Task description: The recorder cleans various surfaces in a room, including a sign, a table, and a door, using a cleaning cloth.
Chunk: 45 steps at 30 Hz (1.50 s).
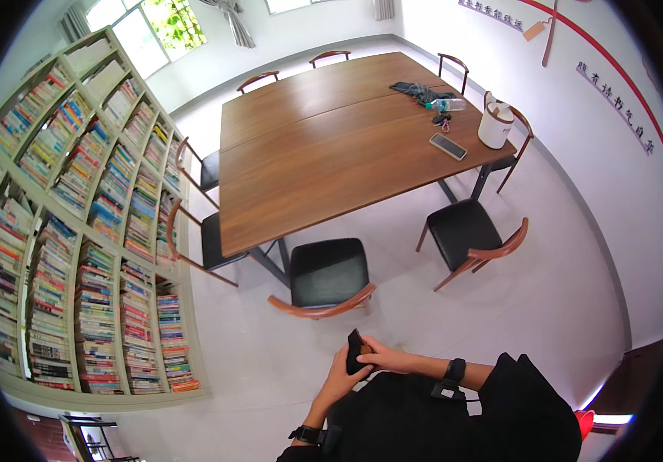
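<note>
In front of my body, both hands meet around a small dark object (354, 349), black with a brownish part on its right side; its exact kind cannot be told. My left hand (343, 369) grips it from the left and below. My right hand (386, 355) holds it from the right, fingers against the brownish part. A black band (308, 435) is on my left wrist, another black band (455, 369) on my right forearm. A chair with a black seat (330, 271) and curved wooden back stands just beyond my hands.
A large wooden table (320, 156) has several chairs around it. Toward its right lie a smartphone (448, 146), keys (443, 121), a plastic bottle (448, 105), dark cloth (418, 91) and a white container (494, 127). A tall bookcase (118, 248) lines the left.
</note>
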Tool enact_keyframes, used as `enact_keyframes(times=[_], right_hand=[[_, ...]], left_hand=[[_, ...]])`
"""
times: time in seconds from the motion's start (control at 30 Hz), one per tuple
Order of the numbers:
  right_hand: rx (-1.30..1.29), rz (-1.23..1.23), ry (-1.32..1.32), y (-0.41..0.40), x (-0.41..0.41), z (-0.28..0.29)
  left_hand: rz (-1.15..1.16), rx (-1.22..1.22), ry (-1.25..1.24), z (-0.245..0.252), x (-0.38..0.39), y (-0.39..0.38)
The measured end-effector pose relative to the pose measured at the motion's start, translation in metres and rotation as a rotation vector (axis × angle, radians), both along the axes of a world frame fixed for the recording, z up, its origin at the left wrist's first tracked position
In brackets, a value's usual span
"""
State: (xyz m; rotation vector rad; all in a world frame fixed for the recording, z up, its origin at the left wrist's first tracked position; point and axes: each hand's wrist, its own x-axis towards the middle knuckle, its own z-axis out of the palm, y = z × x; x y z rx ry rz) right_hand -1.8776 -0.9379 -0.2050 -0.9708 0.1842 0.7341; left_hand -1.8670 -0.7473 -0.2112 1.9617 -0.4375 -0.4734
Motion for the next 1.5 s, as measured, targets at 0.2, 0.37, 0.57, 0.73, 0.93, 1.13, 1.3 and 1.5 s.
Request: enact_keyframes(times=[0.2, 0.37, 0.57, 0.73, 0.93, 1.13, 1.3, 1.5], right_hand=[[-0.051, 0.307, -0.145, -0.072, 0.089, 0.047], [-0.211, 0.441, -0.279, -0.143, 0.171, 0.014], [-1.145, -0.064, -0.474, -0.352, 0.233, -0.126], [-0.998, -0.889, -0.172, -0.493, 0.312, -0.132], [-1.416, -1.058, -0.153, -0.631, 0.391, -0.163], [-1.725, -0.448, -0.207, -0.643, 0.445, -0.129], [-1.487, -0.439, -0.223, -0.674, 0.438, -0.141], [-1.358, -0.501, -0.36, -0.663, 0.42, -0.136]], left_hand=[[0.318, -0.178, 0.238, 0.035, 0.063, -0.068], [0.49, -0.164, 0.196, 0.008, 0.119, -0.101], [0.795, -0.063, 0.283, -0.045, 0.167, -0.153], [0.918, 0.032, 0.321, -0.073, 0.16, -0.154], [1.136, 0.017, 0.431, -0.059, 0.177, -0.174], [1.163, 0.037, 0.49, -0.025, 0.209, -0.214], [1.144, 0.008, 0.493, -0.021, 0.22, -0.228], [1.158, 0.069, 0.519, -0.034, 0.214, -0.223]])
